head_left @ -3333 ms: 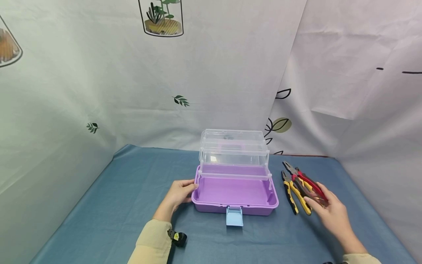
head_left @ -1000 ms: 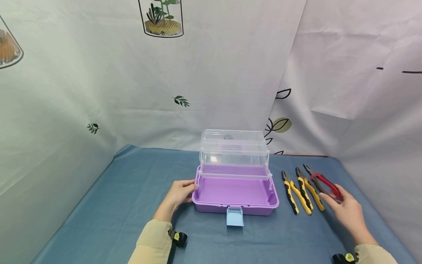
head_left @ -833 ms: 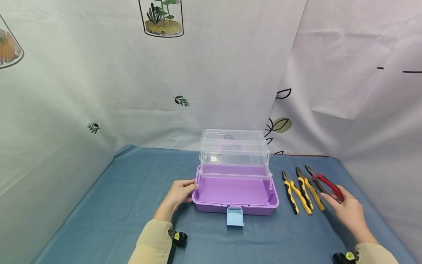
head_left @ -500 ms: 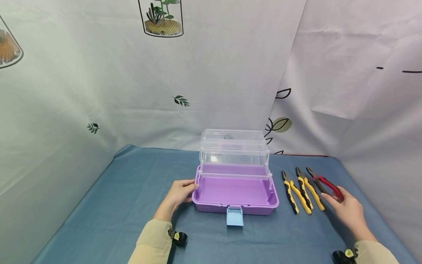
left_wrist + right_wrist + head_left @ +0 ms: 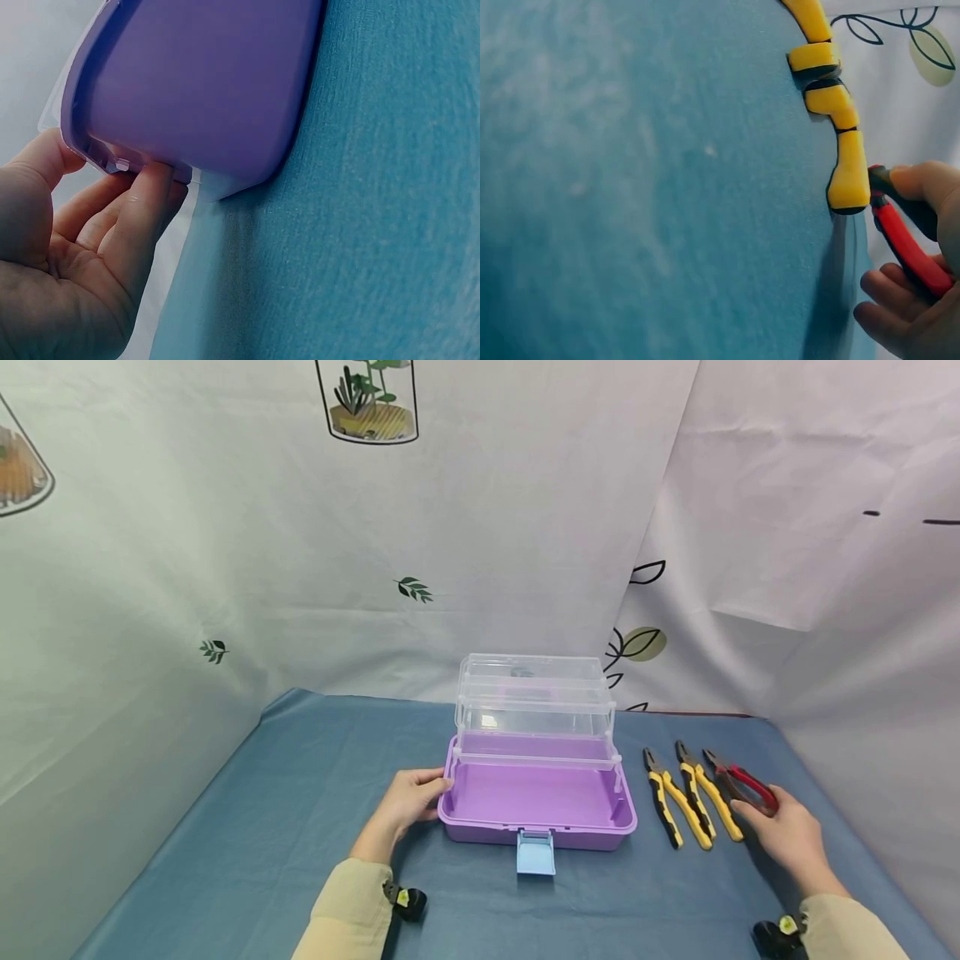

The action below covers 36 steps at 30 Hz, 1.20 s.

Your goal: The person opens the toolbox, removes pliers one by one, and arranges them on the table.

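A purple toolbox point(image 5: 536, 839) stands mid-table, its clear lid and trays folded up and back, its blue latch hanging down in front. My left hand point(image 5: 405, 797) grips the box's left rim, thumb on top and fingers beneath, as the left wrist view also shows. At the right, my right hand point(image 5: 791, 835) holds the handles of red-and-black pliers point(image 5: 753, 785). Left of these lie two yellow-and-black pliers point(image 5: 707, 789), side by side with their handles spread; the outer pair of pliers point(image 5: 675, 797) is nearer the box. In the right wrist view, red and dark handles sit between thumb and fingers.
A blue cloth point(image 5: 330, 760) covers the table. White printed fabric walls point(image 5: 525, 527) enclose it at the back and both sides. The upright clear lid point(image 5: 536, 693) stands in front of the back wall.
My right hand has moved right and put down one yellow-and-black pair of pliers in line with the other. Since then the red pliers have come lower and nearer the cloth. The left hand stays put.
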{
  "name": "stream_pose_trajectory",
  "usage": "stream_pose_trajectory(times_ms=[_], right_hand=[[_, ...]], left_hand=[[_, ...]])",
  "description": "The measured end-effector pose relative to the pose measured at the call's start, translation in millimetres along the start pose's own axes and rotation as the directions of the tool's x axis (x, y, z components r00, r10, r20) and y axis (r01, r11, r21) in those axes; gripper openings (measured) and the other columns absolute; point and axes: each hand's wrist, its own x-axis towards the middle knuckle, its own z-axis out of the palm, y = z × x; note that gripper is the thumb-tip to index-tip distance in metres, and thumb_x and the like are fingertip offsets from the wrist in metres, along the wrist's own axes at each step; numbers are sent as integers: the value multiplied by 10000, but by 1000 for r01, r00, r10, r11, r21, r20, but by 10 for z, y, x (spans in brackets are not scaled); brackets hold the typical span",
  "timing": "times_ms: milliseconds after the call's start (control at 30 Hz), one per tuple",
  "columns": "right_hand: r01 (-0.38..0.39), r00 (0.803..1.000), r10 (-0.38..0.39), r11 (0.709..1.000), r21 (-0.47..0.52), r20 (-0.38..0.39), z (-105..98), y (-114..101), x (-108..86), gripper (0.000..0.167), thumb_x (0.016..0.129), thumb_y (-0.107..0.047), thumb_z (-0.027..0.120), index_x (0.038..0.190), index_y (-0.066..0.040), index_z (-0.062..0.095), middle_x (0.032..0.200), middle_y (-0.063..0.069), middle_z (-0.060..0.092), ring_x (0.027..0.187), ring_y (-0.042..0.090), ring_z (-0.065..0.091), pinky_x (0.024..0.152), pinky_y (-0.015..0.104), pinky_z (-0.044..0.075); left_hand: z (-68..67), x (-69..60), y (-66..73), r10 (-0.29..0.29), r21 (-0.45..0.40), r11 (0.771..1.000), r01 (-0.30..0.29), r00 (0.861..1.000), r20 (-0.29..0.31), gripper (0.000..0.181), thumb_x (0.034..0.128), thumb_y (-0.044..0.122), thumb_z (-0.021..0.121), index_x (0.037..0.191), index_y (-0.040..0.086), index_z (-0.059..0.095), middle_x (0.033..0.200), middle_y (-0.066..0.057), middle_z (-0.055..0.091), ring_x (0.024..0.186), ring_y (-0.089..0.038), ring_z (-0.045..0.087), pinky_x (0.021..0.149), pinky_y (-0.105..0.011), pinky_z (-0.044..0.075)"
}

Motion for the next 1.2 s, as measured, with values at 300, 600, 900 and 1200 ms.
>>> stream_pose_trajectory(times_ms=[300, 600, 900, 1200], right_hand=[[-13, 999, 15, 998, -57, 32, -9, -25, 33, 881, 873, -498, 591, 1324, 205, 309, 1094, 395, 500, 835, 398, 543, 606, 410, 490], [-16, 998, 22, 996, -92, 67, -14, -5, 43, 893, 844, -515, 619, 1271, 218, 340, 983, 356, 540, 734, 317, 531, 520, 307, 414], [-52, 995, 58, 997, -63, 86, -21, 0, 62, 894, 820, -522, 641, 1254, 209, 364, 889, 278, 535, 704, 272, 487, 510, 289, 375], [-103, 989, 108, 993, -49, 103, -34, 16, 65, 950, 766, -601, 667, 1226, 194, 423, 960, 319, 559, 741, 290, 500, 520, 283, 388]], left_hand=[[-4, -10, 24, -8, 20, 1000, 8, 1000, -3, 394, 864, 192, 653, 1230, 49, 633, 1189, -171, 651, 864, -165, 668, 649, -284, 582], [-2, 0, 8, -16, 26, 1000, 17, 1000, -8, 403, 862, 200, 657, 1236, 56, 630, 1190, -167, 652, 870, -158, 668, 649, -284, 583], [2, 12, -7, -12, 25, 1000, 12, 1000, -6, 400, 860, 196, 658, 1233, 57, 633, 1177, -166, 658, 852, -156, 669, 650, -286, 583], [5, -10, 10, -8, 23, 1000, 8, 1000, -5, 393, 865, 186, 650, 1233, 50, 632, 1200, -175, 644, 847, -158, 669, 652, -288, 584]])
